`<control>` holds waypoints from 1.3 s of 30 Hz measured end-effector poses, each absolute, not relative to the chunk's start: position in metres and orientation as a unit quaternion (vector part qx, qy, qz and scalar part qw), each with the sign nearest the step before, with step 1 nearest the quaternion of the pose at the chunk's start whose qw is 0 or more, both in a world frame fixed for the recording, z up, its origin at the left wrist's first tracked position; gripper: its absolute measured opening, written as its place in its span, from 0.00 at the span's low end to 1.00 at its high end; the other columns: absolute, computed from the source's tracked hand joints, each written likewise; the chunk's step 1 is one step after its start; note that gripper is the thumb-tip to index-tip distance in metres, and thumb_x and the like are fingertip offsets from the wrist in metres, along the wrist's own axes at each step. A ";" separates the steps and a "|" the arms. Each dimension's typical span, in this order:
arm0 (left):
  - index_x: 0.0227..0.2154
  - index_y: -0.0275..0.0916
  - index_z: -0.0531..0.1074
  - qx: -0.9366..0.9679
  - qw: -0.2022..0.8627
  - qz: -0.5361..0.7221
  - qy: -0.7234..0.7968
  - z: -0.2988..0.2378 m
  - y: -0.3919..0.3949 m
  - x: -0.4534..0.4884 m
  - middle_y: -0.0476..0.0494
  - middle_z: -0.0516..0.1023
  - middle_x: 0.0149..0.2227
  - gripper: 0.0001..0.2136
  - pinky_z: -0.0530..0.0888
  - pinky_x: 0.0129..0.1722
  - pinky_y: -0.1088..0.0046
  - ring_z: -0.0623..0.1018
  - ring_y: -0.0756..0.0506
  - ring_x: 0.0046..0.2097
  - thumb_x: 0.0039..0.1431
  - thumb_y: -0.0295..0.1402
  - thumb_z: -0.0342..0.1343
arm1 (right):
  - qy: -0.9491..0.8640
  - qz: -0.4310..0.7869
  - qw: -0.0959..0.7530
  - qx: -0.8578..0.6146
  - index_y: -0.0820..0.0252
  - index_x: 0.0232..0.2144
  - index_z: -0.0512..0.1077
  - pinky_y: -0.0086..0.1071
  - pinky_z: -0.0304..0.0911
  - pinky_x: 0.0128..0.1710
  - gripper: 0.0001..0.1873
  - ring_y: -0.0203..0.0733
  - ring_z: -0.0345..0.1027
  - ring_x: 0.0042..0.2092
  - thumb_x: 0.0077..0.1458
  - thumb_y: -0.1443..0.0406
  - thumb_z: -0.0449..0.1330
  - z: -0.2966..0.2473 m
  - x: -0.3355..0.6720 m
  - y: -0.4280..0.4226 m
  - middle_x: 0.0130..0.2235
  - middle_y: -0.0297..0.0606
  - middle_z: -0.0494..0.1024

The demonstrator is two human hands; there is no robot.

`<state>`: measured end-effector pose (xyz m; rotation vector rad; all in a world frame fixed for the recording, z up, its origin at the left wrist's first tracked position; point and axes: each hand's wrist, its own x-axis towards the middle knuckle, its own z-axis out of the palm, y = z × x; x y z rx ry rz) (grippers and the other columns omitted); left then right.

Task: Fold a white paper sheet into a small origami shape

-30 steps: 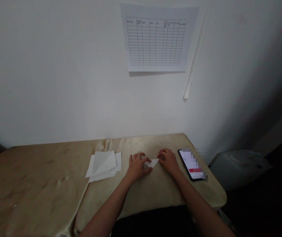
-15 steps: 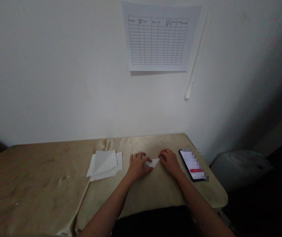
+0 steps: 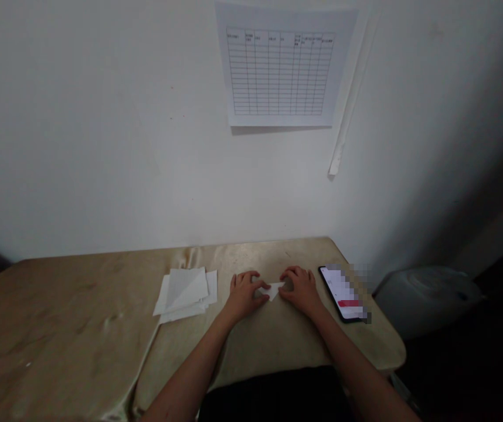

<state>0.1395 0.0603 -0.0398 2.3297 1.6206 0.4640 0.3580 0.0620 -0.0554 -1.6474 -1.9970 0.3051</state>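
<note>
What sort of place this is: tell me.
Probably a makeshift indoor workspace: a covered table against a wall, a gridded sheet fixed to that wall, and loose white papers on the table.

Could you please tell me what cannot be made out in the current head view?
All in the head view:
- White paper piece: its outer ends, hidden by the left hand and right hand.
- Phone: the right part of its screen, covered by pixelation.
- Paper stack: the number of sheets, as upper ones cover those beneath.
- Wall sheet: its header text, too small and blurred.
</note>
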 end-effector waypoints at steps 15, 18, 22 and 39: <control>0.46 0.58 0.79 0.803 0.132 0.179 0.553 -0.047 0.064 0.138 0.48 0.69 0.59 0.15 0.53 0.65 0.47 0.65 0.36 0.62 0.54 0.41 0.67 | -0.745 0.124 0.214 -0.619 0.50 0.51 0.69 0.66 0.26 0.66 0.30 0.61 0.55 0.64 0.46 0.50 0.67 -0.049 0.347 0.051 0.60 0.46 0.66; 0.46 0.57 0.79 0.802 0.135 0.176 0.555 -0.044 0.063 0.139 0.48 0.69 0.59 0.15 0.53 0.66 0.46 0.65 0.36 0.62 0.54 0.40 0.67 | -0.753 0.106 0.215 -0.613 0.50 0.51 0.69 0.64 0.28 0.66 0.30 0.61 0.55 0.64 0.47 0.49 0.67 -0.052 0.348 0.050 0.60 0.47 0.66; 0.46 0.58 0.79 0.800 0.141 0.171 0.558 -0.040 0.061 0.140 0.48 0.69 0.59 0.15 0.53 0.66 0.46 0.65 0.36 0.63 0.54 0.40 0.67 | -0.759 0.093 0.217 -0.607 0.51 0.51 0.69 0.64 0.28 0.66 0.31 0.60 0.55 0.64 0.47 0.48 0.67 -0.056 0.349 0.050 0.61 0.47 0.66; 0.46 0.57 0.79 0.801 0.138 0.171 0.557 -0.041 0.062 0.140 0.48 0.70 0.59 0.14 0.54 0.65 0.46 0.65 0.36 0.62 0.55 0.41 0.66 | -0.757 0.092 0.232 -0.603 0.51 0.49 0.72 0.61 0.34 0.67 0.24 0.56 0.58 0.63 0.51 0.52 0.65 -0.057 0.352 0.052 0.58 0.43 0.68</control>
